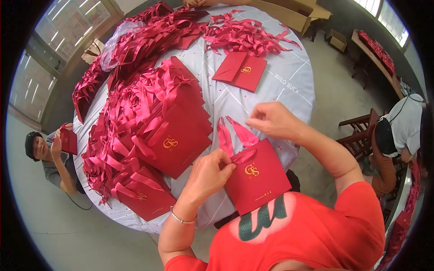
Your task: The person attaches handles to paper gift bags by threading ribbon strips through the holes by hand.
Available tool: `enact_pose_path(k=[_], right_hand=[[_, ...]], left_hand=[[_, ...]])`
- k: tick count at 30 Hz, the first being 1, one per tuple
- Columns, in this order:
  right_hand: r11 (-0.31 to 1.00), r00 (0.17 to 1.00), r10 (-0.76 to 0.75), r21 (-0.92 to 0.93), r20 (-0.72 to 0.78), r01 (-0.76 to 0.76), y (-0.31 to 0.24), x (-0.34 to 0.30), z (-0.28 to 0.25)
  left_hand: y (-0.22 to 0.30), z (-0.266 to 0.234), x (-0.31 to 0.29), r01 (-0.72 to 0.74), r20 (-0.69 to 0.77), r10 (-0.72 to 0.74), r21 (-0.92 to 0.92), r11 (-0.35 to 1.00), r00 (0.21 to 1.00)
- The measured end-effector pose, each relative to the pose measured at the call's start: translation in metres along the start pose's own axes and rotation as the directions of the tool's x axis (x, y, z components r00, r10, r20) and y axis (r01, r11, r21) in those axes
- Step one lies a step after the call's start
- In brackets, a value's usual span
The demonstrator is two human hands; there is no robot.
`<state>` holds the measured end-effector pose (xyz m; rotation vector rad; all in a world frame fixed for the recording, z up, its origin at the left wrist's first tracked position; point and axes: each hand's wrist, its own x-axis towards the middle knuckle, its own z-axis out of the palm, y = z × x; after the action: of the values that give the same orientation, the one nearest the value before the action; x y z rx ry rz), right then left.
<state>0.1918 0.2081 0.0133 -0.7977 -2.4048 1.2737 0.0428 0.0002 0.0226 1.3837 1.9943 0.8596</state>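
Note:
A flat red gift bag (257, 180) with a gold emblem leans at the table's near edge, against my front. My left hand (210, 174) is closed at the bag's upper left corner, thumb and forefinger pinching by its pink-red ribbon handle (244, 156). Two more lengths of ribbon (239, 131) stretch up from the bag's top onto the white cloth. Above and right of them hovers my right hand (273, 119), fingers drawn together; what they hold, if anything, is hidden.
Stacked red bags (181, 135) with ribbon handles cover the round table's left side. Farther back lie a ribbon heap (253, 36) and another flat bag (242, 71). One person (58, 158) sits left, holding a small red bag; another (402, 131) is at right by wooden chairs (361, 131).

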Motion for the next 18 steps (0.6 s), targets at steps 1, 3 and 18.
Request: enact_pose_path(k=[1,3,18], right_hand=[[0.999,0.998,0.045,-0.001,0.031,-0.045,-0.006,-0.011,-0.003],[0.996,0.994,0.091,-0.009,0.063,-0.091,-0.008,-0.026,-0.008],[0.91,0.933,0.119,0.338,0.339,-0.239,-0.022,-0.028,-0.013]], left_hand=[[-0.002,0.0,0.0,0.013,-0.002,-0.013,0.001,1.0,1.0],[-0.005,0.002,0.001,0.0,-0.018,-0.001,-0.016,1.0,1.0],[0.015,-0.019,-0.016,-0.327,-0.407,0.333,0.085,0.941,0.851]])
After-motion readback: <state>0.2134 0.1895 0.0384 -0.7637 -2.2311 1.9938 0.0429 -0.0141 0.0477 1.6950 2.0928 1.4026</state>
